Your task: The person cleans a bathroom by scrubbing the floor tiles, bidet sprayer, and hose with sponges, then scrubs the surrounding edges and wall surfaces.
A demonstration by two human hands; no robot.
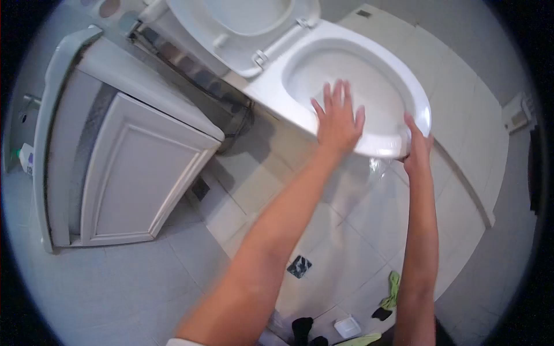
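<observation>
Floor (248,173): tiled; cabinet (147,173) at view left.
Toilet (369,69): top centre of view, lid (248,14) up.
Left hand (339,124): grip released, fingers spread over near rim (378,147); contact unclear.
Right hand (418,149): grasping rim, thumb on top.

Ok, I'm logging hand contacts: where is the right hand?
In the head view, the right hand is right of centre, at the lower-right part of the toilet rim, right of the left hand.
</observation>
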